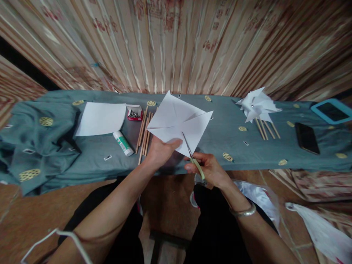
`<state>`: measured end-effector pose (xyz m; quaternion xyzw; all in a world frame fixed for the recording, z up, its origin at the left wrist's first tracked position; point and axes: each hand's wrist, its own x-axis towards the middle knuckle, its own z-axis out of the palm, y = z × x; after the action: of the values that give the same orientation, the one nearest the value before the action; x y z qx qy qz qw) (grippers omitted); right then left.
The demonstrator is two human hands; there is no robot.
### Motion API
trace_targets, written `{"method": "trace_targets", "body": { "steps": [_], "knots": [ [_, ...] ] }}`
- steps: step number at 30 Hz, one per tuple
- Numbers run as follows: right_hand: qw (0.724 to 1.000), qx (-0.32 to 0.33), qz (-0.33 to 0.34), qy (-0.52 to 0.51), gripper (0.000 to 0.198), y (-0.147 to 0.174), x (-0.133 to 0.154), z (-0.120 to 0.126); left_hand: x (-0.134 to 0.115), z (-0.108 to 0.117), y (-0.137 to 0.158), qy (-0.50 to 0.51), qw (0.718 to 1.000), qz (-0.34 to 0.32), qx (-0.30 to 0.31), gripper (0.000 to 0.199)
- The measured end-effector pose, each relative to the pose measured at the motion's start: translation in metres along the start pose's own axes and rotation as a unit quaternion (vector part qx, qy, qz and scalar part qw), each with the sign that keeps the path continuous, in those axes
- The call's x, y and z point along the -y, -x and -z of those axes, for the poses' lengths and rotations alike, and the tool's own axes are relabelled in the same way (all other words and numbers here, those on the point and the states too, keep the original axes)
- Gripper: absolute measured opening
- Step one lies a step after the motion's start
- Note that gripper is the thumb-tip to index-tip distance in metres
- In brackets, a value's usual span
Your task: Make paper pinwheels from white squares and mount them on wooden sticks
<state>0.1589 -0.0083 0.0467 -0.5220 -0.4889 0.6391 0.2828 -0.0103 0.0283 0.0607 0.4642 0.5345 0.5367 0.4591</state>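
Left hand [162, 150] pinching paper square [178, 123] taut, right hand [210, 170] closed round scissors [194, 156] mid-snip; better stop short of center.

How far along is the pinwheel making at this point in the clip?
Done: finished pinwheels on sticks lie at the right of the table. In hand: the left hand holds a paper square while the right hand cuts into it with scissors. Left: spare sticks, a paper sheet and glue stick lie unused.
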Motion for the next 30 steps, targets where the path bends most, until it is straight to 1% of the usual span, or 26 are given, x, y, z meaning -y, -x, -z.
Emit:
{"method": "trace_targets", "body": {
  "steps": [4, 11, 16, 19, 25, 30],
  "knots": [
    [1.000, 0.006, 0.015, 0.009, 0.044, -0.0006, -0.0022, 0.0016, 0.0013, -0.0015, 0.0020, 0.000, 1.000, -0.007, 0.001, 0.033],
    [1.000, -0.006, -0.005, -0.020, 0.044, -0.0019, -0.0028, -0.0009, -0.0013, -0.0014, 0.0026, -0.003, 1.000, -0.003, 0.000, 0.033],
    [1.000, -0.011, 0.027, 0.001, 0.037, -0.0018, -0.0025, 0.0004, 0.0017, -0.0027, 0.0049, -0.019, 1.000, 0.010, 0.012, 0.028],
    [0.999, -0.014, 0.036, 0.014, 0.035, -0.0023, -0.0048, 0.0021, 0.0038, -0.0051, 0.0058, -0.008, 1.000, 0.021, 0.017, 0.025],
    [0.999, -0.023, 0.024, -0.007, 0.043, -0.0029, -0.0033, -0.0013, 0.0028, -0.0068, 0.0060, -0.025, 0.999, 0.016, 0.017, 0.025],
    [0.999, -0.031, 0.010, -0.030, 0.045, -0.0028, -0.0005, -0.0040, 0.0046, -0.0069, 0.0056, -0.018, 1.000, 0.009, 0.014, 0.024]
  ]
}}
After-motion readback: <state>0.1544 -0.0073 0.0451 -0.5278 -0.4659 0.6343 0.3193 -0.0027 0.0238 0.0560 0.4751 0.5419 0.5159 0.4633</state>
